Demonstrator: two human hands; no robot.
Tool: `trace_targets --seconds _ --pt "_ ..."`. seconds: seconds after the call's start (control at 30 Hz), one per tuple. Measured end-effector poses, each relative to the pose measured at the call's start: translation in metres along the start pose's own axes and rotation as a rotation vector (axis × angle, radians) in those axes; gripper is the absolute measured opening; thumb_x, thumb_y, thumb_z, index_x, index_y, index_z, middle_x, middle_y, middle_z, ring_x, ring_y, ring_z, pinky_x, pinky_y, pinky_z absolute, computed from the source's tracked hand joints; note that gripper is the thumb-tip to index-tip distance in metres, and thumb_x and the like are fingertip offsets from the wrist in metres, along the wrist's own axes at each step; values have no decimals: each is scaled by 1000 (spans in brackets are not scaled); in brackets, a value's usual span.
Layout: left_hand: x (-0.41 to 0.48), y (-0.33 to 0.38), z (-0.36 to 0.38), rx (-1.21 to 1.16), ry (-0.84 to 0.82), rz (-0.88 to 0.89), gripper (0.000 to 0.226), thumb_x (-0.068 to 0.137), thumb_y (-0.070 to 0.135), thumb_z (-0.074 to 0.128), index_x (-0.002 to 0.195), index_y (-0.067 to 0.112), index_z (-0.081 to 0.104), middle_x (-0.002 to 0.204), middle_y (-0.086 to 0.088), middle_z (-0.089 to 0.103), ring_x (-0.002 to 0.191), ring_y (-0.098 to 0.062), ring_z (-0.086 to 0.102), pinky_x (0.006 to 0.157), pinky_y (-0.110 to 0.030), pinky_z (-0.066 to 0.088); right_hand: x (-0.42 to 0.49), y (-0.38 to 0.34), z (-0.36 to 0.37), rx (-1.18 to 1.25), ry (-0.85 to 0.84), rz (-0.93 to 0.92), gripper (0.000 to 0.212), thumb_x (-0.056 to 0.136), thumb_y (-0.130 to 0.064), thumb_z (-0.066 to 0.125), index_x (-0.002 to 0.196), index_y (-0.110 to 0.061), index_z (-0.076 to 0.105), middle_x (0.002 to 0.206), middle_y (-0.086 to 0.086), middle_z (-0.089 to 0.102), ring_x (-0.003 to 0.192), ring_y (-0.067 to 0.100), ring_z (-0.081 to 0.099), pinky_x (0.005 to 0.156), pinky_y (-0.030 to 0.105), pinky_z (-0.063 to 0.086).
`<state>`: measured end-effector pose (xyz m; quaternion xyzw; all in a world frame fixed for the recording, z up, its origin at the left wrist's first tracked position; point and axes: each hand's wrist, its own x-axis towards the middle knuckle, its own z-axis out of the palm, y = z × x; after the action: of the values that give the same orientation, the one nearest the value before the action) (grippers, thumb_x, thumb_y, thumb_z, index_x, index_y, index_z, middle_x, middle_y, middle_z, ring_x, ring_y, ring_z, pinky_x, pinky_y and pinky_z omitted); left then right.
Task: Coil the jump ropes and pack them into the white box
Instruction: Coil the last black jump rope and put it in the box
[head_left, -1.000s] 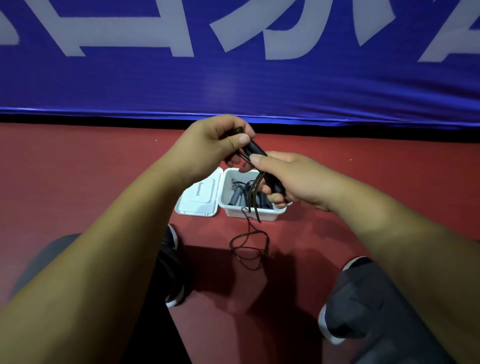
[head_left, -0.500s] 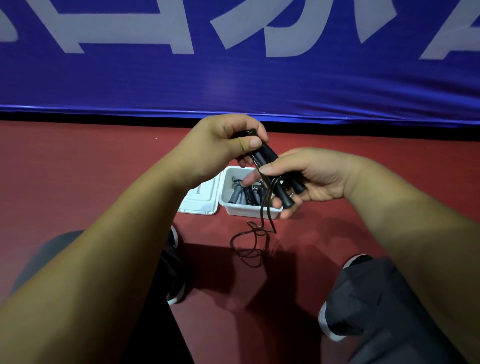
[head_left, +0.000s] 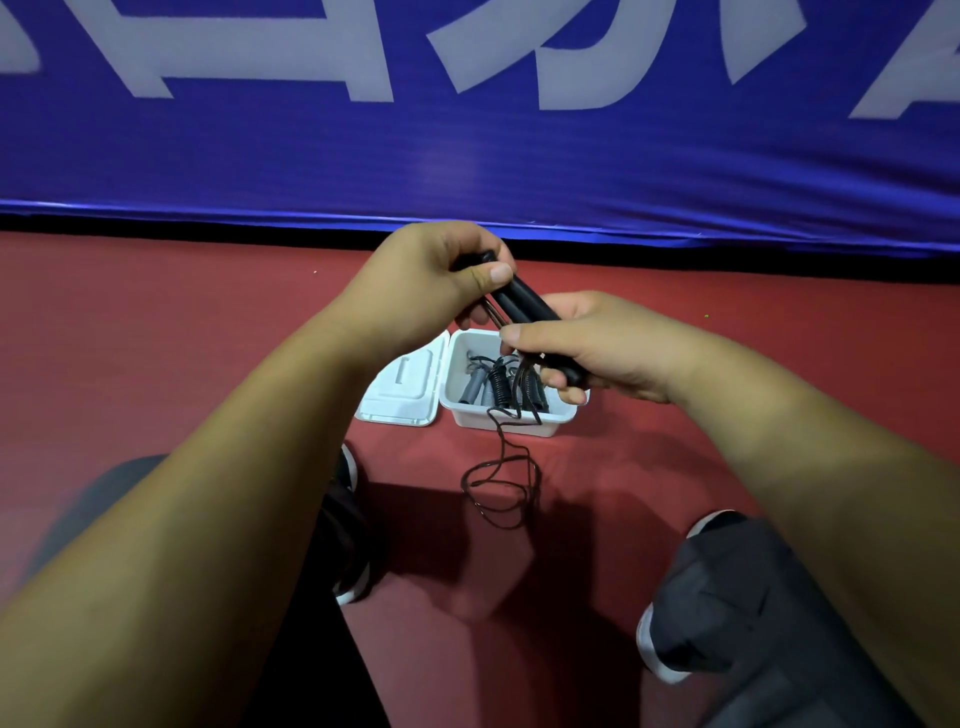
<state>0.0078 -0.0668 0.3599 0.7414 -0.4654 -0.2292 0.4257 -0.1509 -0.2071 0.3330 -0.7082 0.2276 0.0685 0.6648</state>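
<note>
**Both hands on one jump rope, above the open white box**

A blue banner (head_left: 467, 166) with large pale lettering fills the upper field, and its lower edge meets a red floor (head_left: 156, 338). Your two bare forearms enter from the lower corners and converge at centre. Below them are your knees in dark trousers (head_left: 737, 623), and a white-soled shoe (head_left: 652, 644) shows at each side.

The white box (head_left: 511, 420) stands on the floor between and beyond your feet. Its lid (head_left: 402, 387) is open and lies flat against its left side. Jump ropes already packed (head_left: 493, 387) lie inside: grey and black handles with coiled cord.

Your left hand (head_left: 431, 286) grips the upper end of the paired black handles (head_left: 524, 304), its fingers curled round them and the thumb pressed on top. Your right hand (head_left: 597, 348) is closed round their lower end, with the thumb laid across cord strands where they leave the handles. The handles lie side by side, slanting down to the right, in the air above the box.

The thin dark cord (head_left: 506, 486) hangs from your right hand. It crosses the near rim of the box and ends in loose loops on the floor just in front of it.
</note>
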Motion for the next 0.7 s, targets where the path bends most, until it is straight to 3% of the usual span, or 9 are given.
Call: trace_targets --seconds 0.13,0.27,0.4,0.5,0.6,0.7 --pt "1 1 4 0 11 -17 8 103 18 67 100 18 74 75 3 72 66 -12 68 67 -30 57 -1 1 -1 -22 17 5 30 102 -28 70 118 -4 63 65 1 54 56 14 48 46 27 38" --pt "4 1 7 1 26 -33 8 103 19 67 99 18 74 70 8 71 63 -10 67 63 -23 55 -2 2 -1 -21 7 3 15 102 -27 71 111 -17 64 73 -1 54 58 12 50 48 28 47" --pt "4 2 7 -13 18 -42 9 103 21 67 101 16 74 72 4 72 63 -11 68 65 -25 57 -3 3 -2 61 -13 22 12 103 -18 69 110 -17 60 71 -4 52 53 9 34 43 22 23" --pt "5 -2 7 -106 -6 -71 14 103 27 68 106 15 74 83 -2 75 68 -15 68 71 -33 58 -4 2 -2 84 15 25 10 103 -18 70 105 -15 60 77 2 54 50 8 31 44 21 18" --pt "8 -13 12 -277 -50 -169 41 100 49 66 116 12 71 98 -8 76 84 -20 71 79 -39 58 -3 1 -4 165 50 12 10 103 -19 70 100 -17 60 78 2 52 51 8 29 47 24 15" --pt "7 -24 22 -381 -298 -322 74 86 72 63 131 14 64 122 -3 75 117 -26 72 101 -44 57 -4 -3 -10 221 92 -31 5 103 -18 68 103 -18 63 81 2 52 52 8 27 45 21 14"
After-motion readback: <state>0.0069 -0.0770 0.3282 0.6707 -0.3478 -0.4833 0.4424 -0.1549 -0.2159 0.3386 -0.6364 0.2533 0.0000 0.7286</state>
